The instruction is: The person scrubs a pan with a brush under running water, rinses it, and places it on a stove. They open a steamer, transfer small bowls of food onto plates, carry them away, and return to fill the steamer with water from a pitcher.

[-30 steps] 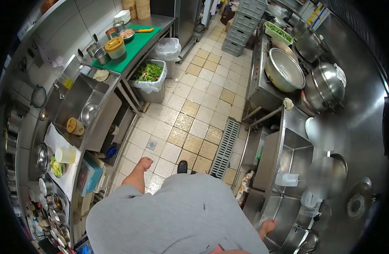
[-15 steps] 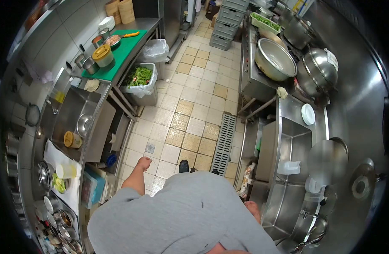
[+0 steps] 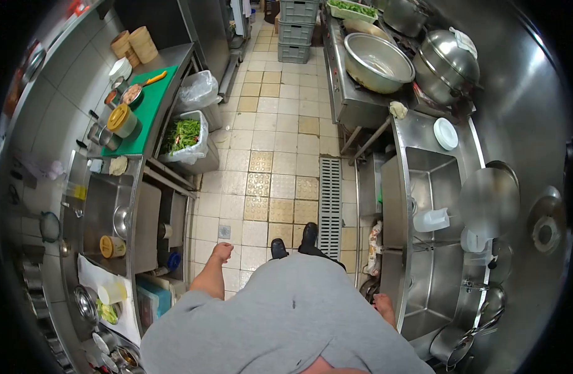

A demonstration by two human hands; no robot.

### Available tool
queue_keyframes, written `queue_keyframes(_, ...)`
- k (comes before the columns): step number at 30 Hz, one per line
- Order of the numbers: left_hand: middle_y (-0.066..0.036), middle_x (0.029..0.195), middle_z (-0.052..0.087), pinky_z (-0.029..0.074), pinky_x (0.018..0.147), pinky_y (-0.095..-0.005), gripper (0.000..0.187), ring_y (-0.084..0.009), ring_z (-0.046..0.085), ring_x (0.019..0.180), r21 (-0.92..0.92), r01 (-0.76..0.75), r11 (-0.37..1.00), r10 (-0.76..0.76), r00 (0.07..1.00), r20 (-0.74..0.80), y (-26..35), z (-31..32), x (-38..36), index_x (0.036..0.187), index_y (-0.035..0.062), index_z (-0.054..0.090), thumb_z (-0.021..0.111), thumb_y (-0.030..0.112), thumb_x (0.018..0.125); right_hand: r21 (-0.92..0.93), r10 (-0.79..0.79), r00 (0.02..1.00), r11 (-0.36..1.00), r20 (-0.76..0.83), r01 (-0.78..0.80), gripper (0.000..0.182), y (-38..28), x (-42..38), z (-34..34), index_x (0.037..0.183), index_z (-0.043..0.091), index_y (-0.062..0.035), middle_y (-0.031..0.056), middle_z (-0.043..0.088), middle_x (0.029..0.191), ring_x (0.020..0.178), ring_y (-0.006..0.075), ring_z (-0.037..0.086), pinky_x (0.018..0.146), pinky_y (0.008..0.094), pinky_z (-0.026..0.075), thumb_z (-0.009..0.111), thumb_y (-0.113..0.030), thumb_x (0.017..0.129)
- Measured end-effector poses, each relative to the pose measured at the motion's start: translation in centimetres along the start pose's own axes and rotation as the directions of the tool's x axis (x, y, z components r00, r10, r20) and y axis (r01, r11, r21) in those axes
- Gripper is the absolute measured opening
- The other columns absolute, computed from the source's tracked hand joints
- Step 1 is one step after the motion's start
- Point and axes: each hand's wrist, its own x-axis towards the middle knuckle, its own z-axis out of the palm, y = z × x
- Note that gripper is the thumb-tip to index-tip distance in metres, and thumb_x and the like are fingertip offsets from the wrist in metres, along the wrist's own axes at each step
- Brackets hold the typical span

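Observation:
Over the tiled floor (image 3: 236,206) hangs my left hand (image 3: 223,251), its fingers loosely curled with nothing visible in them. The nearest furniture on that side is the steel counter with a sink (image 3: 99,206). My right hand (image 3: 383,303) hangs low beside the right-hand double sink (image 3: 433,268), fingers bent and partly hidden from above; no object shows in it. Inside that sink sits a translucent plastic container (image 3: 431,220). A yellow-lidded tub (image 3: 112,247) stands in the left sink, apart from my hand.
A lined bin of green vegetables (image 3: 185,138) juts out beside the left counter, below a green cutting board (image 3: 150,103). Grey crates (image 3: 295,31) are stacked ahead. A large metal basin (image 3: 378,62) rests on the right-hand stove. A floor drain grate (image 3: 330,206) runs along the right.
My view has moved forward and turned slightly right, so the counters shift. Both feet now show. My hands still hang at my sides, the right one a little more visible.

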Motion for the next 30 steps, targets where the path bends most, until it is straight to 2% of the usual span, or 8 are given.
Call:
queue_keyframes(3,-0.003,0.075,0.063,0.047,0.049,-0.0339,0.038,-0.0145,0.058,0.061,-0.005,-0.054,0.999,0.054,0.999,-0.009,3.0,1.3,-0.1,0.12,0.0091,0.064,0.062,0.031,0.089,-0.079,0.033,0.993,0.997,0.116,-0.024,0.018,-1.4,2.0,0.4,0.094,0.062,-0.0085,0.0059,0.057,0.076,0.062,0.0202,0.061,0.049,0.0369,0.053,0.058,-0.026,0.092)
queue_keyframes(8,-0.005,0.075,0.063,0.048,0.049,-0.034,0.039,-0.015,0.058,0.061,0.022,-0.097,0.995,0.098,0.994,-0.055,6.0,0.5,1.1,0.12,0.0079,0.064,0.062,0.031,0.089,-0.049,0.051,0.994,0.998,0.095,-0.046,0.015,-7.2,6.8,1.2,0.089,0.062,-0.0061,0.0084,0.055,0.071,0.055,0.0226,0.057,0.045,0.0377,0.052,0.053,-0.018,0.092)
queue_keyframes(14,-0.006,0.083,0.065,0.052,0.055,-0.0385,0.035,-0.0176,0.062,0.067,0.089,-0.013,0.996,0.027,0.987,-0.159,12.0,-2.0,-1.6,0.115,0.0086,0.064,0.061,0.031,0.089,0.035,0.029,0.978,0.999,0.208,-0.037,0.014,-14.8,18.6,2.4,0.101,0.059,-0.0093,0.0083,0.059,0.077,0.055,0.0176,0.059,0.043,0.0344,0.05,0.053,-0.02,0.094)
queue_keyframes(17,-0.005,0.085,0.066,0.053,0.057,-0.0384,0.035,-0.0183,0.063,0.07,0.074,0.001,0.997,0.015,0.977,-0.214,14.8,-2.1,-0.3,0.116,0.0096,0.063,0.06,0.032,0.09,0.156,-0.056,0.996,0.987,0.071,0.045,0.015,-22.9,18.1,4.1,0.098,0.061,-0.0082,0.0077,0.06,0.076,0.057,0.0171,0.06,0.043,0.0344,0.051,0.054,-0.02,0.093)
queue_keyframes(19,-0.005,0.087,0.066,0.053,0.057,-0.0377,0.035,-0.0184,0.063,0.07,0.029,-0.041,0.999,0.047,0.969,-0.241,16.4,-1.3,0.6,0.118,0.0107,0.063,0.061,0.032,0.09,0.02,-0.195,0.979,0.981,0.056,0.195,0.014,-25.1,18.8,4.7,0.093,0.063,-0.0073,0.0061,0.06,0.073,0.056,0.0167,0.061,0.042,0.0337,0.05,0.056,-0.02,0.091)
queue_keyframes(22,-0.006,0.092,0.067,0.054,0.058,-0.0377,0.035,-0.0193,0.064,0.074,-0.028,-0.059,0.998,0.052,0.98,-0.19,19.2,1.4,1.6,0.118,0.012,0.064,0.062,0.033,0.09,-0.141,-0.329,0.929,0.925,0.167,0.353,0.014,-26.2,22.7,5.1,0.091,0.064,-0.0064,0.005,0.06,0.071,0.056,0.0167,0.061,0.042,0.0335,0.051,0.058,-0.02,0.09)
queue_keyframes(27,-0.011,0.108,0.068,0.058,0.071,-0.0429,0.043,-0.0269,0.065,0.096,0.263,-0.008,0.965,0.016,0.999,-0.03,24.0,3.9,5.4,0.123,0.0106,0.063,0.065,0.036,0.088,-0.036,-0.28,0.951,0.957,0.132,0.287,0.013,-28.2,24.2,5.5,0.092,0.064,-0.0069,0.0037,0.06,0.07,0.051,0.015,0.059,0.039,0.0327,0.049,0.06,-0.019,0.09)
queue_keyframes(30,-0.005,0.093,0.063,0.053,0.064,-0.0474,0.037,-0.0249,0.063,0.08,0.356,-0.137,0.924,0.101,0.988,0.117,26.3,3.1,11.3,0.121,0.0111,0.061,0.061,0.032,0.09,0.04,-0.196,0.977,0.98,0.09,0.193,0.012,-29.0,21.4,5.2,0.092,0.064,-0.0077,0.0036,0.06,0.07,0.051,0.0163,0.059,0.039,0.0346,0.048,0.059,-0.019,0.09)
